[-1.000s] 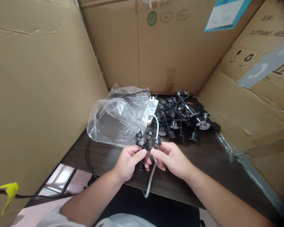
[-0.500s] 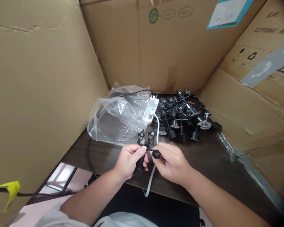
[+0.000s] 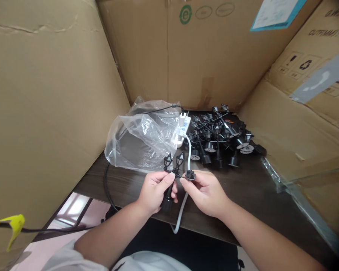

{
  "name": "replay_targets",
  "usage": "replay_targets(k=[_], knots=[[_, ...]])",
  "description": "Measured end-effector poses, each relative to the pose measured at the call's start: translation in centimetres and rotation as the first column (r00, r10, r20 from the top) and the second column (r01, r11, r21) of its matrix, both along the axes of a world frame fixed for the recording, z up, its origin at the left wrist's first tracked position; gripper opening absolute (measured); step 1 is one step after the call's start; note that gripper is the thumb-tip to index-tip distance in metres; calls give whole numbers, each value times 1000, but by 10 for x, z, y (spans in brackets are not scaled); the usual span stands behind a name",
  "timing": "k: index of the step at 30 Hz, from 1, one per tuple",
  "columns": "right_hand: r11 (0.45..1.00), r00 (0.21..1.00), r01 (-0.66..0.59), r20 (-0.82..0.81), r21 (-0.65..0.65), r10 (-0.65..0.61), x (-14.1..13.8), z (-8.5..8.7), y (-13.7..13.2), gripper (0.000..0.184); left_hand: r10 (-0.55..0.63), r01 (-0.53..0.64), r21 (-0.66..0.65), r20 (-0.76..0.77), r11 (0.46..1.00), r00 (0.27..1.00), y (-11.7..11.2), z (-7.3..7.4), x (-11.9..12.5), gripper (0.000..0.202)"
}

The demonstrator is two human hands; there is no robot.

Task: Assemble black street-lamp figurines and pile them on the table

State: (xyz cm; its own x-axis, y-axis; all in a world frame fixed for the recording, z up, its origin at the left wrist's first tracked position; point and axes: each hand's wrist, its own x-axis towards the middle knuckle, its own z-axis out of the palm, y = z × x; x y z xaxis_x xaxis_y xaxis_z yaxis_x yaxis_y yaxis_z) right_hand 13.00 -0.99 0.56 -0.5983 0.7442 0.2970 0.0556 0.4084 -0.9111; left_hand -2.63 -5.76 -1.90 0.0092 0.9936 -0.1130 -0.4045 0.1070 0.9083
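Note:
A small black model street lamp [image 3: 180, 159] with several lantern heads and a round base is held over the front of the dark table. My left hand [image 3: 157, 190] pinches its post and crossarm between thumb and fingers, the base hanging below. My right hand [image 3: 205, 192] is closed on the right arm of the same lamp, beside one lantern head [image 3: 190, 175] that points toward me. Fingertips hide part of the joint. Behind, to the right, lies a pile of similar black model street lamps [image 3: 217, 139].
A clear plastic bag [image 3: 141, 141] lies at the back left, against a white power strip [image 3: 183, 130]. Its white cable [image 3: 189, 154] runs down behind the lamp and over the table edge. Cardboard walls [image 3: 147, 56] enclose the back and sides. A black cable [image 3: 105, 184] curves at the left.
My right hand has shifted its grip, its thumb now nearer the lamp's post. The right lantern head has turned and moved slightly up and right. My left hand stays almost still.

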Motion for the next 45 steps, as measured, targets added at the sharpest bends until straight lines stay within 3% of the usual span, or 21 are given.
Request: replay_targets(k=[3, 5, 8, 11, 13, 15, 16, 20, 23, 27, 31, 38, 45], knots=[[938, 995, 77, 34, 338, -94, 3, -6, 2, 27, -25, 26, -12, 31, 1000, 999, 1, -1, 0, 40], [916, 994, 84, 34, 392, -105, 4, -8, 3, 27, -33, 33, -7, 32, 999, 999, 0, -1, 0, 41], [965, 998, 49, 19, 256, -56, 3, -4, 2, 26, -32, 32, -6, 29, 999, 999, 0, 0, -1, 41], [993, 1000, -2, 7, -122, 3, 2, 1, 0, 27, -32, 32, 4, 20, 999, 999, -1, 1, -1, 41], [918, 1000, -24, -8, -397, 22, 1, 0, 1, 32, -33, 32, 23, 8, 999, 999, -1, 1, -1, 42], [838, 999, -40, -31, -545, 27, 0, -2, 1, 38, -32, 32, 31, 1, 999, 999, 0, 1, -1, 42], [829, 999, -34, -32, -558, 19, 0, -3, 1, 39, -31, 31, 28, -1, 999, 1000, 0, 1, -1, 42], [909, 999, 31, -16, -417, -42, -2, -1, -1, 34, -32, 33, 12, -25, 999, 999, -1, 0, -1, 43], [923, 1000, 5, -23, -384, -15, -2, 3, -2, 33, -24, 27, 30, -89, 999, 996, -1, -1, -2, 44], [878, 996, 74, 80, -473, -41, -1, 3, -2, 37, -10, 29, 82, -218, 996, 976, -1, -3, -3, 43], [821, 995, 81, 90, -565, -36, 0, 1, 0, 41, -36, 60, 91, -244, 994, 969, -1, -3, -3, 45], [794, 999, 31, 23, -607, -22, 1, 2, 1, 42, -50, 67, 74, -210, 995, 976, -1, -1, -2, 45], [798, 1000, -7, 2, -603, 11, 2, 1, 0, 42, -27, 66, 127, -282, 990, 959, -4, -1, -4, 45]])
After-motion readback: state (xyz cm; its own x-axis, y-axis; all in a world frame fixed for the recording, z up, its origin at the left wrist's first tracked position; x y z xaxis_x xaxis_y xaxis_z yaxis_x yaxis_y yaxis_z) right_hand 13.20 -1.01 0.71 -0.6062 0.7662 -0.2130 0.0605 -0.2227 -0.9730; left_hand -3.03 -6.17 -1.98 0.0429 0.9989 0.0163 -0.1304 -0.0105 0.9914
